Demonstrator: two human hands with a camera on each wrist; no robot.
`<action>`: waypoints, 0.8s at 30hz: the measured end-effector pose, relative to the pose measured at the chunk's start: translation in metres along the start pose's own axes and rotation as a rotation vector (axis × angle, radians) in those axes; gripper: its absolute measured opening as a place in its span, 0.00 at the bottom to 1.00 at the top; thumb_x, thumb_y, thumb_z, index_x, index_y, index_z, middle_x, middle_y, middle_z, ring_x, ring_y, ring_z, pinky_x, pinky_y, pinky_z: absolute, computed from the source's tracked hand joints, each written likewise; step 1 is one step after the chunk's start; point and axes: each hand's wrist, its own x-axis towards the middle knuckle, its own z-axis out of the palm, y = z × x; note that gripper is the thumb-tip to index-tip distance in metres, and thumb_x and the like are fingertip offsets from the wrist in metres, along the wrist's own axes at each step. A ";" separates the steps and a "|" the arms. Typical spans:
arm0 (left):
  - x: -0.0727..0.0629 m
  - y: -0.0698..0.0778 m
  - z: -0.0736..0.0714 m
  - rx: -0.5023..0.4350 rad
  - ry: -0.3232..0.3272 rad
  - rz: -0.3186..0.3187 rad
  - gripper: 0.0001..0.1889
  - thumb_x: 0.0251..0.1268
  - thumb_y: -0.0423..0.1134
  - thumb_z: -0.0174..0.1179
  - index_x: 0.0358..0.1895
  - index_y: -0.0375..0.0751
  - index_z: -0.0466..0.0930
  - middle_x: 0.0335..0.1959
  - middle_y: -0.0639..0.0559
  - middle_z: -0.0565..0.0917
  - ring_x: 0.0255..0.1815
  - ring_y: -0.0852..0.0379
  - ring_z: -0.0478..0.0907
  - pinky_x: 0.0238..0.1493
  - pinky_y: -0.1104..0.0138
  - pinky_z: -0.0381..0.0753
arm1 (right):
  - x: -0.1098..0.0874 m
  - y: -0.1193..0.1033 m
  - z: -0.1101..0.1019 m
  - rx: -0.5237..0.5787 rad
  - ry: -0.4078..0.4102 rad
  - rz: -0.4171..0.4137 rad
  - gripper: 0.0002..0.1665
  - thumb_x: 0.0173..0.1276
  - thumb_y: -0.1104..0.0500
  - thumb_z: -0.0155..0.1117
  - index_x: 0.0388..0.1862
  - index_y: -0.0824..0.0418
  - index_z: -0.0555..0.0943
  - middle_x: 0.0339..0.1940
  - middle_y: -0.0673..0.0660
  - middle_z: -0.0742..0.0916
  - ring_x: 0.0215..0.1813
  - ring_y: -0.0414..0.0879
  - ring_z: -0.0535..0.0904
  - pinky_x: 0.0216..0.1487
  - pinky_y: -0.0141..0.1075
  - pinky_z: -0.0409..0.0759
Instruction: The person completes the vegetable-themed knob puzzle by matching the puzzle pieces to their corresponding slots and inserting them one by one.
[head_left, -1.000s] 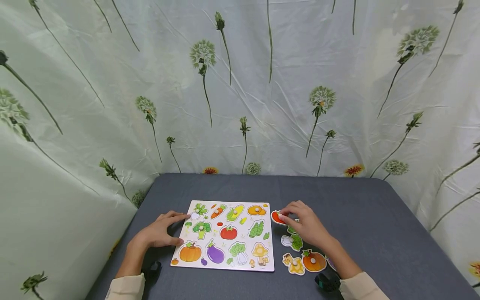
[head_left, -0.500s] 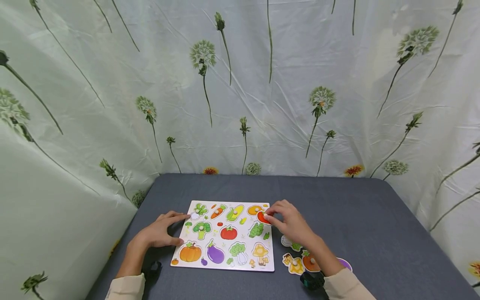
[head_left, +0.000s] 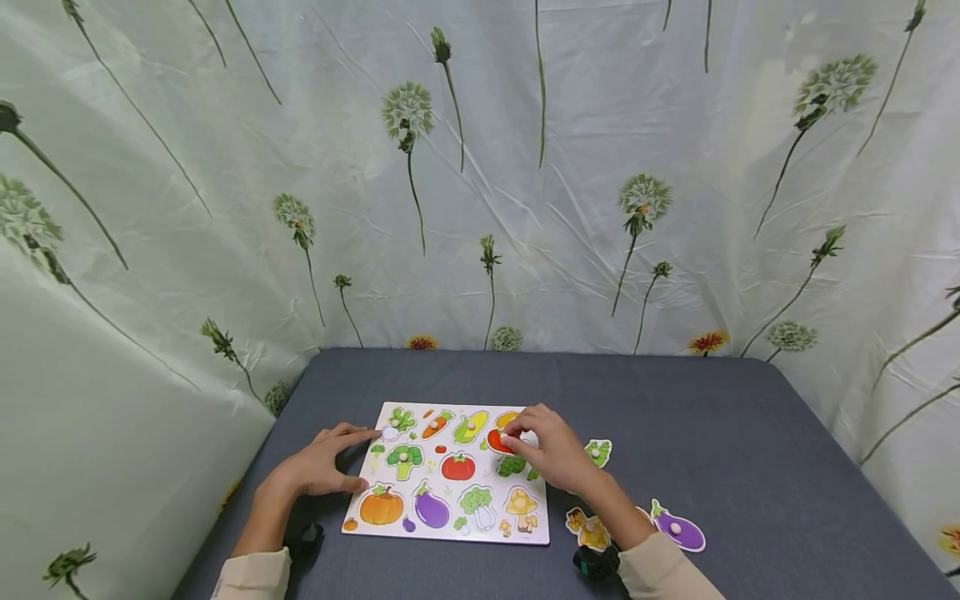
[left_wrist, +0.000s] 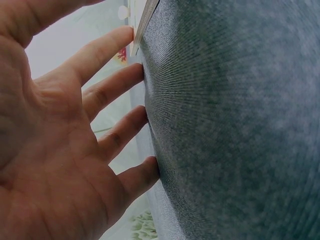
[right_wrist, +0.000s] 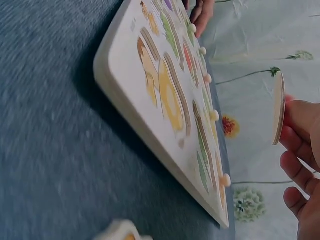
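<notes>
A white wooden puzzle board (head_left: 450, 533) with printed vegetables lies on the table. My right hand (head_left: 551, 448) pinches a red tomato puzzle piece (head_left: 496, 441) by its knob, over the upper right part of the board. In the right wrist view the tomato piece (right_wrist: 278, 110) shows edge-on, raised above the board's face. My left hand (head_left: 321, 463) spreads its fingers at the board's left edge, thumb low and index finger near the upper corner. Seen in the left wrist view, the fingers of the left hand (left_wrist: 65, 130) are extended, with fingertips against the cloth and board edge.
Right of the board lie an eggplant piece (head_left: 678, 530), a mushroom piece (head_left: 592, 533) and a green leafy piece (head_left: 598, 452); the right forearm hides others. Knobbed pieces such as the carrot (head_left: 435, 426), corn (head_left: 471, 427) and broccoli (head_left: 404, 458) sit in the board. A floral curtain (head_left: 480, 167) hangs behind.
My right hand has carried the tomato piece leftward, from beside the board to over its upper right part. The eggplant piece has come into view from behind the forearm. My left hand stays put.
</notes>
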 end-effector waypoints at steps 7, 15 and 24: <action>-0.001 0.002 0.000 -0.004 0.003 -0.010 0.45 0.46 0.53 0.77 0.74 0.55 0.73 0.71 0.42 0.72 0.69 0.37 0.65 0.62 0.30 0.68 | 0.006 -0.005 0.012 0.001 -0.001 -0.029 0.05 0.71 0.52 0.71 0.41 0.50 0.89 0.37 0.40 0.86 0.47 0.44 0.80 0.53 0.42 0.78; -0.001 0.002 0.000 -0.007 0.002 -0.013 0.45 0.46 0.53 0.77 0.74 0.54 0.73 0.71 0.42 0.72 0.69 0.37 0.65 0.62 0.29 0.68 | 0.008 -0.010 0.025 0.026 -0.011 -0.003 0.03 0.70 0.53 0.72 0.39 0.49 0.88 0.37 0.40 0.84 0.45 0.41 0.79 0.48 0.37 0.79; -0.001 0.002 -0.002 -0.002 -0.001 -0.003 0.45 0.46 0.53 0.76 0.74 0.55 0.74 0.71 0.43 0.72 0.69 0.37 0.65 0.62 0.29 0.68 | 0.014 -0.014 0.039 0.053 -0.034 -0.011 0.04 0.70 0.52 0.72 0.38 0.50 0.89 0.34 0.39 0.84 0.46 0.38 0.77 0.51 0.37 0.78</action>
